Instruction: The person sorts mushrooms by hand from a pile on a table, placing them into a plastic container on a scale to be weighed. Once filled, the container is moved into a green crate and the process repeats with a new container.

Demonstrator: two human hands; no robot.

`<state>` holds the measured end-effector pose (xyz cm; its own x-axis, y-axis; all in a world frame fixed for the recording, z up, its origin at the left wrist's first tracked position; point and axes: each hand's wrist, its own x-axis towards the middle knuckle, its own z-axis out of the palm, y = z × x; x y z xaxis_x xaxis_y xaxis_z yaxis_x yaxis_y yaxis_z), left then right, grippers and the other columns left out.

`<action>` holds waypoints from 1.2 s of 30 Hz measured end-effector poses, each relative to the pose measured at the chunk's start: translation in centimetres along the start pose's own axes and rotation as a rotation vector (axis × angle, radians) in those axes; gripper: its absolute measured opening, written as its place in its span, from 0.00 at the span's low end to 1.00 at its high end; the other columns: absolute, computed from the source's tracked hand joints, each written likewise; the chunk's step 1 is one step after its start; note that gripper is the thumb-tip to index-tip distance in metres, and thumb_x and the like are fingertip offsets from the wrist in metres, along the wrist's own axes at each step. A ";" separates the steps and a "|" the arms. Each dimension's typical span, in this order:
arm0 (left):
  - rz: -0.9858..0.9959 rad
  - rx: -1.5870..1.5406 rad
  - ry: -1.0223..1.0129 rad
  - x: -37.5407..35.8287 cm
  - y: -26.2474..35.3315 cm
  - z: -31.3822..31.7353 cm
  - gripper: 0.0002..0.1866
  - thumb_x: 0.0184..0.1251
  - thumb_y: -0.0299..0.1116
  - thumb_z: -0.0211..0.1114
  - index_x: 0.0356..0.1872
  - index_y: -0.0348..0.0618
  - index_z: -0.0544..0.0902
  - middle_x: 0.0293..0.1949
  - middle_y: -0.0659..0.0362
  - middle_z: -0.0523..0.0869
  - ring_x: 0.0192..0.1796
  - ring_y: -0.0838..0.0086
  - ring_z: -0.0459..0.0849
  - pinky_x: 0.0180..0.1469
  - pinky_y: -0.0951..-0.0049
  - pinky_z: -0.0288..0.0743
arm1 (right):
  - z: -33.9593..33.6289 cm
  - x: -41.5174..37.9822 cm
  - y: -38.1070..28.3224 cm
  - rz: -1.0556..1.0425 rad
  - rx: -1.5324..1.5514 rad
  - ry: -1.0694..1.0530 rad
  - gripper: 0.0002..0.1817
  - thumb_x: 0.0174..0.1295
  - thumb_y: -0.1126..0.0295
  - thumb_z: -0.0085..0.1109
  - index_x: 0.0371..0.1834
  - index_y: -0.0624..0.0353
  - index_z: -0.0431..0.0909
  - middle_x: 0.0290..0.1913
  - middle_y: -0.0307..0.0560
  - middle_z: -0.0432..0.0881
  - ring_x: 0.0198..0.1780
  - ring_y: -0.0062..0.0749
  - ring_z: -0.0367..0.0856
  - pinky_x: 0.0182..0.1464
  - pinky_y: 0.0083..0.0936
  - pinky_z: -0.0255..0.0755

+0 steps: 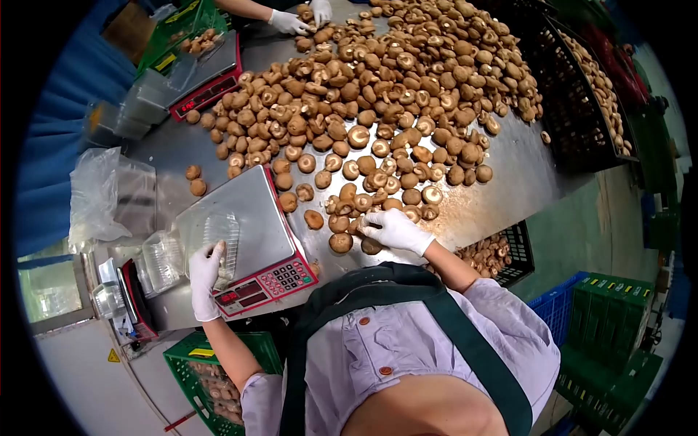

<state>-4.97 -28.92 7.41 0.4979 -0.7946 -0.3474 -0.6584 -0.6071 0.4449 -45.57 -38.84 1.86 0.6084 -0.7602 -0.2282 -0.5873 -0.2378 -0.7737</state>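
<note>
My left hand [206,282], in a white glove, has its fingers closed on the near edge of a clear plastic tray [231,240]. That tray sits tilted on the steel plate of a red digital scale [251,190]. My gloved right hand [398,232] reaches over the front of the mushroom pile, fingertips drawn together at a brown mushroom [355,227]. The fingers partly hide what they grip. Close by lie other mushrooms [340,243], some cap up and some stem up. The large heap of mushrooms [407,65] spreads toward the back.
Another person's gloved hands [289,22] handle mushrooms at the far edge. A second scale [211,87] stands back left, near stacked clear trays [145,102] and plastic bags [98,192]. Black crates [582,102] of mushrooms border the table's right; a green crate [190,385] sits below left.
</note>
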 end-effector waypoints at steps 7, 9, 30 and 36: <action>0.363 0.200 0.369 -0.7 1.6 2.6 0.12 0.55 0.35 0.67 0.38 0.40 0.83 0.43 0.52 0.82 0.45 0.62 0.80 0.49 0.69 0.72 | -2.2 -1.3 2.4 0.058 0.033 0.113 0.13 0.58 0.59 0.55 0.37 0.55 0.81 0.31 0.55 0.82 0.35 0.49 0.81 0.41 0.37 0.75; 0.390 0.280 0.542 -0.9 1.6 3.3 0.12 0.57 0.34 0.65 0.41 0.41 0.82 0.45 0.52 0.81 0.48 0.60 0.80 0.52 0.67 0.72 | -2.9 -0.9 3.3 0.039 0.045 0.134 0.12 0.58 0.60 0.56 0.37 0.55 0.81 0.30 0.55 0.82 0.35 0.48 0.81 0.40 0.36 0.75; 0.658 -0.174 0.188 -0.8 16.3 19.7 0.11 0.54 0.33 0.65 0.39 0.45 0.81 0.41 0.56 0.82 0.43 0.61 0.81 0.43 0.66 0.76 | -2.1 13.5 6.6 -0.129 -0.539 0.173 0.22 0.45 0.64 0.64 0.46 0.53 0.78 0.40 0.49 0.81 0.49 0.45 0.75 0.46 0.36 0.74; 0.605 -0.170 0.135 2.6 18.9 20.4 0.22 0.54 0.33 0.65 0.52 0.46 0.76 0.48 0.51 0.80 0.50 0.57 0.79 0.50 0.65 0.74 | -4.5 12.5 6.1 -0.050 -0.288 0.144 0.27 0.48 0.63 0.65 0.54 0.57 0.76 0.44 0.57 0.81 0.51 0.43 0.77 0.52 0.29 0.72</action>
<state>-27.65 -42.33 -1.95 0.1405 -0.9842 0.1074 -0.7522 -0.0356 0.6579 -43.92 -52.53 -3.01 0.5706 -0.8160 -0.0922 -0.6979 -0.4227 -0.5781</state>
